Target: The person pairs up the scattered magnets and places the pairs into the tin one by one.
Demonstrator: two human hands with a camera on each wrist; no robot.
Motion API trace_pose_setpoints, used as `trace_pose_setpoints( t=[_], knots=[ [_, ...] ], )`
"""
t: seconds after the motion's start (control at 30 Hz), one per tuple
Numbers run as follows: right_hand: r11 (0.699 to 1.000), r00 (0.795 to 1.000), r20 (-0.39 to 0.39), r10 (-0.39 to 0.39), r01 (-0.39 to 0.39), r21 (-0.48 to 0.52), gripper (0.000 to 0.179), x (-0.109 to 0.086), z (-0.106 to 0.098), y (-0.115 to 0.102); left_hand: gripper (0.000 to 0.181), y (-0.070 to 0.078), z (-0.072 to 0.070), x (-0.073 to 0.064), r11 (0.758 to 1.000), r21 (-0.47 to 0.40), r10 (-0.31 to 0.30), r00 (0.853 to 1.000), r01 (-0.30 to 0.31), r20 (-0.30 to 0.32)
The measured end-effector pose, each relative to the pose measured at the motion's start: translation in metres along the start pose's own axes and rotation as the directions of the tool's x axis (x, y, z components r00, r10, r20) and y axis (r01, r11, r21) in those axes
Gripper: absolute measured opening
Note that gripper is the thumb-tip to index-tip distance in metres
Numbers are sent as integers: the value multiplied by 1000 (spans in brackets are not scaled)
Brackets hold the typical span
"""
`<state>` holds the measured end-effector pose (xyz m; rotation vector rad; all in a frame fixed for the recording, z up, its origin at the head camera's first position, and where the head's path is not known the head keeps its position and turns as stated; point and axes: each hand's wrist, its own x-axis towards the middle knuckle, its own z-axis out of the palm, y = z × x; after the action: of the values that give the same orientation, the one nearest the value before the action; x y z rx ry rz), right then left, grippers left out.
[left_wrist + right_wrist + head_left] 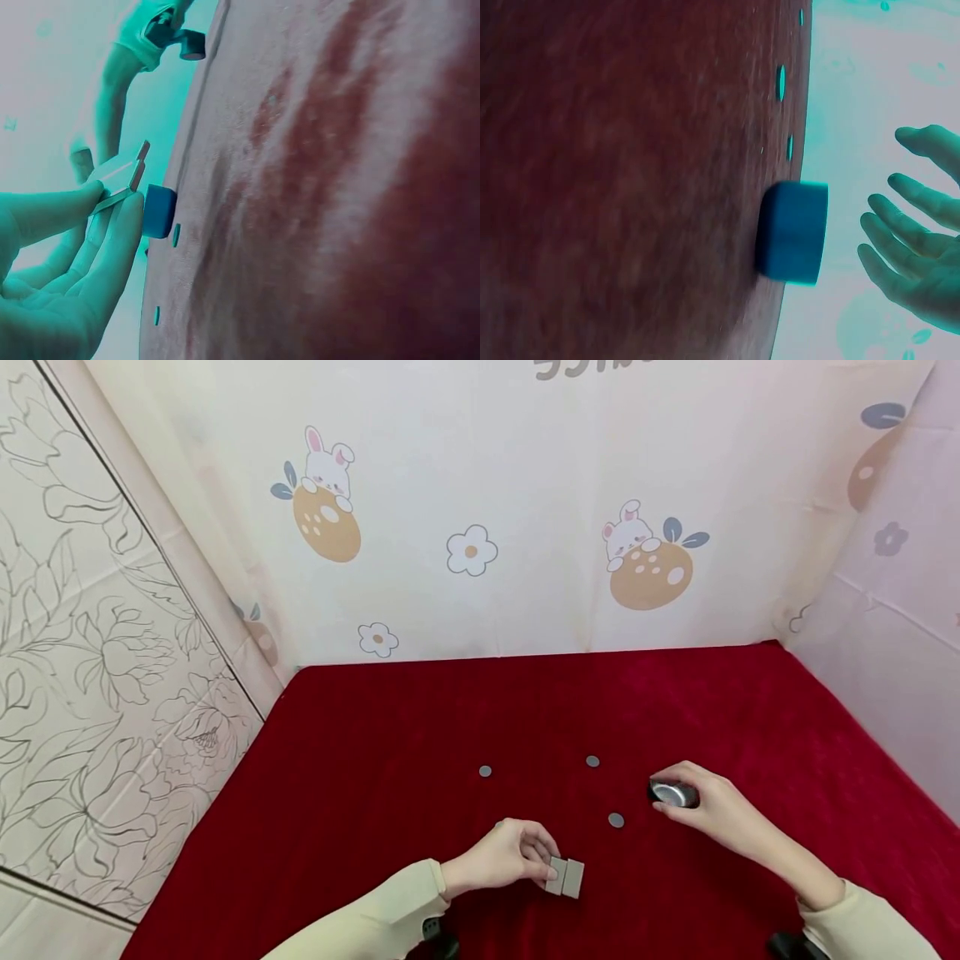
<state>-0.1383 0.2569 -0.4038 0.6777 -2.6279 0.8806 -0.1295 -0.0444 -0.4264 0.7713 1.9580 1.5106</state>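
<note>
My left hand (513, 856) pinches a small flat beige two-part piece (565, 877) between thumb and fingers. In the left wrist view this piece (120, 180) shows thin, stepped edges. On the right, my right hand (712, 802) is over a short dark cylinder (673, 793) with a silvery top. The right wrist view shows the fingers (900, 225) spread, with a gap between them and the cylinder (795, 232), which stands on the cloth. Small grey discs lie about: one (616, 820) between the hands, one (592, 761) farther back, another (485, 771) to the left.
A red cloth (390, 735) covers the table. One more disc (498, 824) is mostly hidden behind the left hand. Behind the table hangs a pale printed curtain (525, 593), and a flower-patterned panel (112, 652) stands at the left. The wrist views have false colours.
</note>
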Motion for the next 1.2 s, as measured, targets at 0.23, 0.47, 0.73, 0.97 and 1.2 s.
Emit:
trace_pose_setpoints(
  t=[0.23,0.47,0.73,0.97,1.2],
  knots=[
    [999,1000,-7,25,-25,-36,34,-3,-8,13,16,5,3,19,998,-63,-35,994,28,-102],
    [996,996,36,86,-85,-20,39,-6,-13,21,17,13,6,40,997,-74,-31,989,20,-144],
    [990,984,114,136,-141,31,48,-6,-18,34,16,22,12,64,989,-141,-60,979,33,-193],
    [981,975,179,132,-155,117,53,-5,-21,45,15,23,20,83,973,-227,-96,970,44,-224],
    [951,954,261,149,-210,226,56,-4,-22,51,15,22,29,100,943,-325,-169,947,74,-275]
  ],
)
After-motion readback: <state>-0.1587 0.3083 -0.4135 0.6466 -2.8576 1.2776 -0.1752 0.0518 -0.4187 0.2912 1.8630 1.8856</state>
